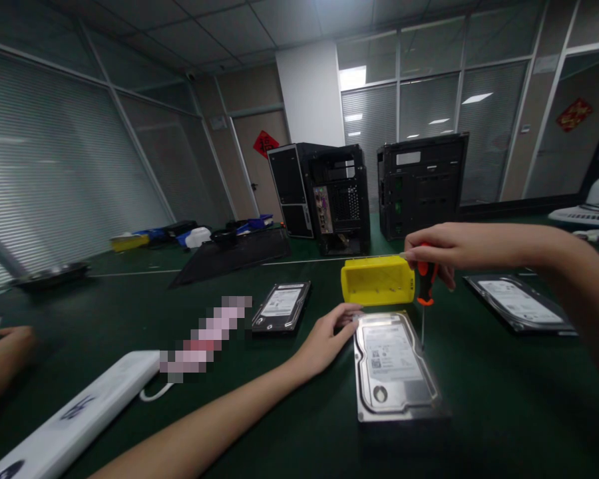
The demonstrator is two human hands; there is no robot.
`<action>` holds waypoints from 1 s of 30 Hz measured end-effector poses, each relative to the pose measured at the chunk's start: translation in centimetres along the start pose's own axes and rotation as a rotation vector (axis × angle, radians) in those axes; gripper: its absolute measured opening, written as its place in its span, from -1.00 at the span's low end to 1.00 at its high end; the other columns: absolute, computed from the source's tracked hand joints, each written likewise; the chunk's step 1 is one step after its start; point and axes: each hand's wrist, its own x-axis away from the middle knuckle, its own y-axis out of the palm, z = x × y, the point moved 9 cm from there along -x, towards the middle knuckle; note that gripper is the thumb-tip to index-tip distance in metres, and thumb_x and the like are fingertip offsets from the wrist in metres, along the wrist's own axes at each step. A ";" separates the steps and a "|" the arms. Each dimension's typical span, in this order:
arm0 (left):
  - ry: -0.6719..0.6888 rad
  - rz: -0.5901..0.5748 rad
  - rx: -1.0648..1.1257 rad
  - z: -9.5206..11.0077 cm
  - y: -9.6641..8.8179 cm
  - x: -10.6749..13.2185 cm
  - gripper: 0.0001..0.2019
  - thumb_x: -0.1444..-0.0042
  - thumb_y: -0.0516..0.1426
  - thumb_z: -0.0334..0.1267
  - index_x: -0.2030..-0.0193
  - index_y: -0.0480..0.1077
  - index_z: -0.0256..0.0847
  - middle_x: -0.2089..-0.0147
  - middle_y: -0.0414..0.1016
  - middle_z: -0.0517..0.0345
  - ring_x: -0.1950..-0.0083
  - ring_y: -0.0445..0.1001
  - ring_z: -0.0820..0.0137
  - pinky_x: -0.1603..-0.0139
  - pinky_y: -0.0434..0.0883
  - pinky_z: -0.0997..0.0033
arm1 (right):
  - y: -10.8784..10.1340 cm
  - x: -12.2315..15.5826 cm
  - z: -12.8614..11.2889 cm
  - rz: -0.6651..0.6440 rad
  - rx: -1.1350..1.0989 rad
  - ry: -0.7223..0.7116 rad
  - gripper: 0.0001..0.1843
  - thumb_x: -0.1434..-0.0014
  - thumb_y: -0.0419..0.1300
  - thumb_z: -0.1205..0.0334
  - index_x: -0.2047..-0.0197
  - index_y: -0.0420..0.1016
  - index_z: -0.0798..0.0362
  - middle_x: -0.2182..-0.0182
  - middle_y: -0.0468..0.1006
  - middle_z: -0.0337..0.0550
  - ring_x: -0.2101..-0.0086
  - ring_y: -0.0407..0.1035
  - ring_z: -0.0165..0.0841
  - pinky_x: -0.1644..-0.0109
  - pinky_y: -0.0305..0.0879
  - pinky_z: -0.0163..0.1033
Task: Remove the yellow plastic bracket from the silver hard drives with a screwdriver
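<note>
The right hand [435, 247] clamped a red-and-black screwdriver [426, 285] upright at the right edge of the nearest hard drive [390, 362], its top cover [404, 396] still on; the left hand [329, 332] curled its fingers at the far-left corner, grip unclear.

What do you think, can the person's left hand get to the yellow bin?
Probably yes: the left hand is at the edge of the nearest hard drive, and the yellow bin sits just beyond, with nothing visible blocking the way.
</note>
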 end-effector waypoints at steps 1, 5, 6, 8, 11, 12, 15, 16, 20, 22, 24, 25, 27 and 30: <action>0.000 0.000 0.001 0.0 0.0 0.0 -0.69 -0.18 -0.02 -0.17 -0.05 0.25 -0.14 -0.02 0.38 0.10 -0.05 0.33 0.34 -0.09 0.25 0.28 | 0.0 0.0 0.0 -0.002 -0.001 -0.002 -0.67 -0.11 -0.01 0.00 0.21 0.34 0.05 0.32 0.48 -0.14 0.41 0.40 -0.33 0.39 0.29 -0.27; 0.009 0.004 0.006 -0.1 0.1 0.0 -0.70 -0.18 -0.02 -0.18 -0.05 0.25 -0.14 -0.03 0.37 0.09 -0.05 0.33 0.33 -0.10 0.24 0.25 | 0.1 -0.2 0.0 -0.012 -0.001 -0.014 -0.67 -0.12 -0.02 0.01 0.21 0.35 0.06 0.31 0.48 -0.13 0.41 0.40 -0.33 0.39 0.29 -0.27; 0.011 0.005 0.006 -0.1 0.1 0.0 -0.70 -0.18 -0.02 -0.18 -0.05 0.25 -0.14 -0.03 0.37 0.09 -0.05 0.33 0.33 -0.10 0.24 0.25 | 0.1 -0.2 0.1 -0.014 -0.003 -0.015 -0.67 -0.11 -0.01 0.01 0.21 0.36 0.06 0.32 0.48 -0.14 0.42 0.40 -0.34 0.39 0.29 -0.27; 0.012 0.002 0.006 -0.1 0.1 0.0 -0.70 -0.18 -0.02 -0.18 -0.05 0.25 -0.14 -0.03 0.37 0.08 -0.05 0.33 0.33 -0.10 0.24 0.24 | 0.1 -0.3 0.0 -0.016 -0.008 -0.014 -0.67 -0.10 0.00 0.01 0.21 0.37 0.06 0.33 0.48 -0.14 0.44 0.39 -0.35 0.39 0.29 -0.27; 0.010 0.006 0.002 -0.1 0.0 0.1 -0.69 -0.18 -0.01 -0.19 -0.05 0.24 -0.15 -0.03 0.37 0.07 -0.05 0.33 0.33 -0.10 0.25 0.24 | 0.1 -0.2 -0.1 -0.007 -0.014 -0.008 -0.66 -0.10 0.00 0.01 0.21 0.38 0.07 0.32 0.47 -0.14 0.44 0.38 -0.34 0.41 0.28 -0.28; 0.009 0.008 -0.001 -0.1 0.0 0.1 -0.69 -0.18 -0.01 -0.19 -0.05 0.25 -0.15 -0.03 0.37 0.07 -0.05 0.33 0.33 -0.10 0.24 0.25 | 0.0 -0.1 -0.2 -0.001 -0.019 -0.004 -0.66 -0.10 -0.01 0.02 0.21 0.38 0.07 0.32 0.47 -0.13 0.42 0.38 -0.33 0.41 0.28 -0.28; 0.010 0.007 -0.010 -0.1 0.0 0.1 -0.70 -0.18 -0.01 -0.19 -0.05 0.26 -0.13 -0.04 0.36 0.08 -0.06 0.33 0.33 -0.10 0.24 0.25 | 0.1 0.1 -0.3 -0.013 -0.051 0.004 -0.67 -0.13 -0.06 0.03 0.23 0.37 0.07 0.31 0.47 -0.11 0.40 0.38 -0.31 0.41 0.29 -0.29; 0.012 0.005 -0.011 -0.1 0.0 0.1 -0.70 -0.18 -0.01 -0.20 -0.05 0.26 -0.13 -0.04 0.36 0.08 -0.06 0.32 0.33 -0.11 0.24 0.25 | 0.2 0.2 -0.4 -0.029 -0.065 0.003 -0.67 -0.13 -0.07 0.04 0.24 0.37 0.07 0.32 0.48 -0.11 0.40 0.38 -0.32 0.41 0.29 -0.29; 0.013 0.008 -0.009 -0.1 0.0 0.0 -0.71 -0.18 -0.02 -0.22 -0.04 0.27 -0.13 -0.03 0.37 0.08 -0.05 0.33 0.33 -0.11 0.24 0.24 | 0.4 0.4 -0.4 -0.067 -0.084 0.002 -0.71 -0.12 -0.03 0.06 0.24 0.34 0.07 0.33 0.49 -0.11 0.44 0.37 -0.35 0.42 0.29 -0.29; 0.011 0.010 -0.008 -0.1 0.1 0.1 -0.71 -0.18 -0.02 -0.22 -0.04 0.27 -0.13 -0.03 0.37 0.08 -0.05 0.33 0.33 -0.11 0.24 0.23 | 0.4 0.4 -0.4 -0.061 -0.060 -0.001 -0.72 -0.10 0.00 0.05 0.24 0.35 0.07 0.33 0.49 -0.12 0.44 0.37 -0.35 0.42 0.28 -0.29; 0.010 0.011 -0.008 -0.1 0.1 0.1 -0.71 -0.18 -0.02 -0.22 -0.04 0.27 -0.13 -0.03 0.38 0.08 -0.05 0.33 0.33 -0.11 0.23 0.22 | 0.4 0.4 -0.5 -0.061 -0.040 -0.010 -0.70 -0.10 0.00 0.03 0.24 0.35 0.07 0.34 0.49 -0.13 0.43 0.38 -0.35 0.41 0.28 -0.30; 0.009 0.013 -0.008 -0.1 0.1 0.1 -0.71 -0.18 -0.02 -0.22 -0.04 0.27 -0.13 -0.03 0.37 0.08 -0.05 0.33 0.32 -0.11 0.24 0.21 | 0.4 0.4 -0.5 -0.062 -0.035 -0.016 -0.69 -0.10 0.00 0.02 0.24 0.36 0.07 0.35 0.49 -0.14 0.43 0.38 -0.35 0.41 0.28 -0.30; 0.008 0.016 -0.008 -0.2 0.1 0.1 -0.71 -0.18 -0.02 -0.20 -0.04 0.27 -0.14 -0.03 0.37 0.07 -0.06 0.33 0.32 -0.11 0.24 0.22 | 0.4 0.3 -0.5 -0.060 -0.035 -0.021 -0.67 -0.11 0.00 -0.01 0.24 0.36 0.07 0.37 0.49 -0.15 0.43 0.38 -0.35 0.41 0.27 -0.30; 0.013 0.020 -0.006 -0.3 0.0 0.0 -0.70 -0.18 -0.01 -0.18 -0.04 0.26 -0.14 -0.03 0.37 0.07 -0.05 0.33 0.33 -0.11 0.24 0.24 | 0.3 0.1 -0.2 -0.056 -0.038 -0.007 -0.61 -0.09 0.00 -0.06 0.24 0.37 0.09 0.44 0.49 -0.15 0.47 0.37 -0.36 0.45 0.26 -0.30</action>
